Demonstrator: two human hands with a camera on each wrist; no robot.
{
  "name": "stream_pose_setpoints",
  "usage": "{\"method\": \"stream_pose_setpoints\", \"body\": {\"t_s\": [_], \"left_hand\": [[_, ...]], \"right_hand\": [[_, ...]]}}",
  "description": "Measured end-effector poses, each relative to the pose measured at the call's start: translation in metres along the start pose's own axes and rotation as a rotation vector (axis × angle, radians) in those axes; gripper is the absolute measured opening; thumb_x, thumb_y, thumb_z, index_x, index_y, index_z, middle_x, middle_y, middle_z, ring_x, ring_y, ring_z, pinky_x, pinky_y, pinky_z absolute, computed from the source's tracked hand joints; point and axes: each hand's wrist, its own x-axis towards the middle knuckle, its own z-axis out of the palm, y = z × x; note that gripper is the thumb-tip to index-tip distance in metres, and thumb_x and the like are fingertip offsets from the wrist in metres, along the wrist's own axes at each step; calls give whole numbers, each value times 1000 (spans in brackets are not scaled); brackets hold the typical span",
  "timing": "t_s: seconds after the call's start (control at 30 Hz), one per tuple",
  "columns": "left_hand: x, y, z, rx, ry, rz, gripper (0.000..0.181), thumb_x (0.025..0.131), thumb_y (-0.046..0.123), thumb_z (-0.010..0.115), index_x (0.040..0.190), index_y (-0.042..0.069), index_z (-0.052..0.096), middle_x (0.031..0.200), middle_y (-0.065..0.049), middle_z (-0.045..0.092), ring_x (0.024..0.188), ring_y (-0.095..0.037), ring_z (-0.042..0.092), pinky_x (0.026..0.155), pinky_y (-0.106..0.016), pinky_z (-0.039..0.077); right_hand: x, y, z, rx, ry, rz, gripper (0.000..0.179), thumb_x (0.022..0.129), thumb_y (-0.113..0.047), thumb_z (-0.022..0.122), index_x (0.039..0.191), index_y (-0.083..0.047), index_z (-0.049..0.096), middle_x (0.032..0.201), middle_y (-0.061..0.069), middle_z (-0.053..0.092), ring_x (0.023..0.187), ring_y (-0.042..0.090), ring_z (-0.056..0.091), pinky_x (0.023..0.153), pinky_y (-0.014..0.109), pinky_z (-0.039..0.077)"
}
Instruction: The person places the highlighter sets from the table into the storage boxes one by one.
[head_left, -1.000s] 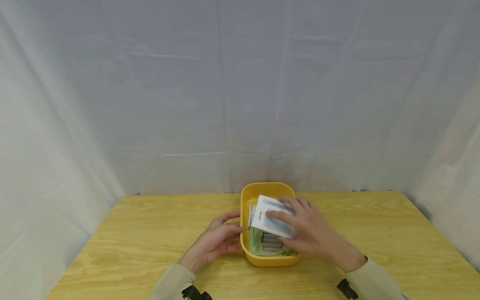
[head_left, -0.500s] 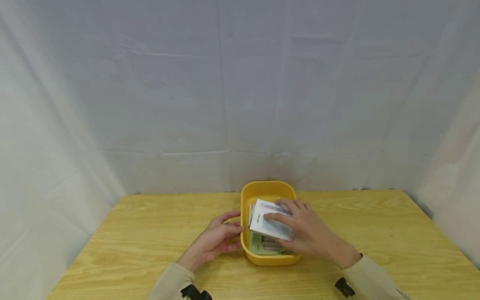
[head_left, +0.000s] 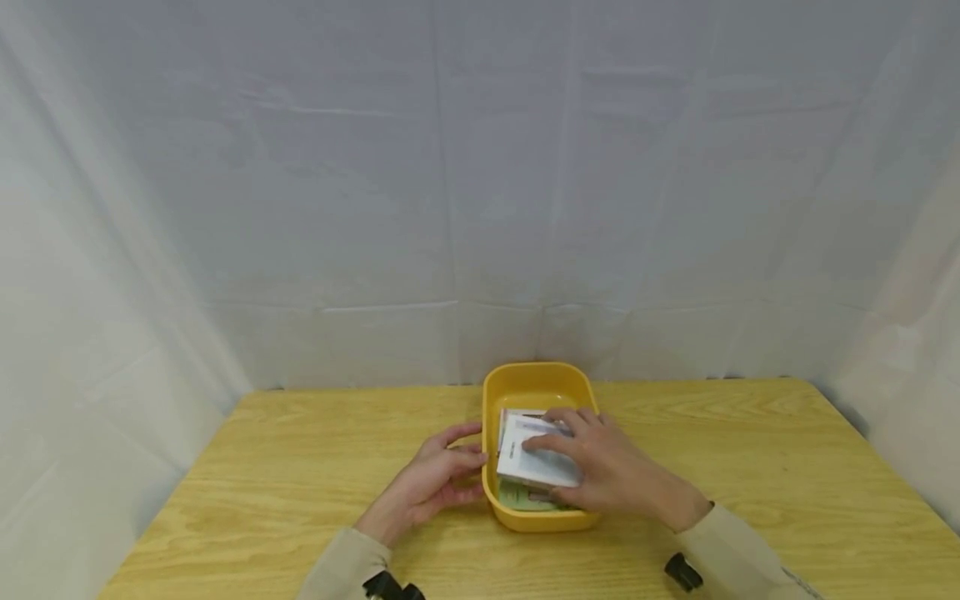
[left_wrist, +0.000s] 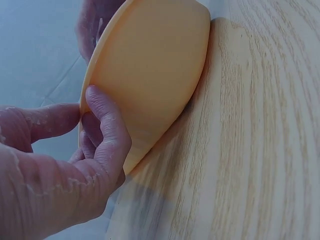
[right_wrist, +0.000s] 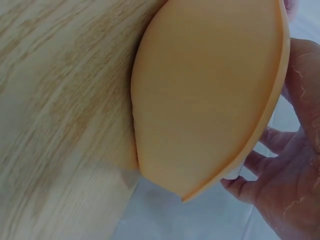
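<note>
A yellow plastic bin (head_left: 536, 379) stands on the table. My left hand (head_left: 431, 479) is at its left side. In the left wrist view, the thumb meets the rim while curled fingers (left_wrist: 112, 132) press the outer wall. My right hand (head_left: 611, 471) grips a white box (head_left: 535, 462) with small dark lettering, low inside the bin. Under the box shows a green printed pack (head_left: 517, 497), mostly covered. Another flat item with a pale, pinkish edge (head_left: 505, 421) peeks out behind the box. From the right wrist, the bin's wall (right_wrist: 205, 95) hides most of the box.
The wood-grain table (head_left: 315, 450) extends to both sides of the bin. A whitish sheet (head_left: 420, 208) hangs behind the table's far edge, with further sheeting at left and right. Black straps or mounts (head_left: 682, 572) sit at the wrists.
My right hand has lowered the white box toward the near left of the bin, and it now covers more of the green pack. The left hand has stayed at the rim.
</note>
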Motion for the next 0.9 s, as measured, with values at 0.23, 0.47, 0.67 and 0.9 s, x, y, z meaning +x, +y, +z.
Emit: {"method": "stream_pose_setpoints", "body": {"t_s": [0.23, 0.47, 0.67, 0.9], "left_hand": [[0, 1, 0, -4, 9, -8, 62, 97, 6, 61, 155, 8, 37, 135, -15, 58, 99, -16, 64, 75, -30, 56], [1, 2, -2, -2, 14, -19, 61, 97, 7, 61, 154, 9, 38, 135, -15, 57, 101, -16, 64, 75, -29, 57], [2, 2, -2, -13, 4, -8, 63, 97, 6, 61, 155, 7, 37, 130, -13, 58, 98, -16, 63, 74, -28, 56], [1, 3, -1, -14, 2, -15, 63, 97, 6, 60, 155, 8, 36, 132, -14, 57, 99, -16, 63, 75, -29, 56]], "right_hand": [[3, 1, 3, 57, -55, 3, 54, 83, -38, 82, 134, -33, 63, 143, 9, 55, 124, 29, 53, 101, 61, 46], [7, 2, 2, 113, -117, 27, 52, 85, -37, 81, 134, -32, 63, 152, 9, 50, 131, 31, 51, 105, 62, 44], [10, 3, 2, 162, -161, 50, 54, 83, -33, 84, 132, -33, 63, 152, 9, 50, 134, 34, 49, 108, 65, 41], [10, 3, 2, 208, -181, 31, 55, 80, -27, 86, 130, -32, 64, 145, 9, 53, 131, 32, 51, 107, 61, 43]]}}
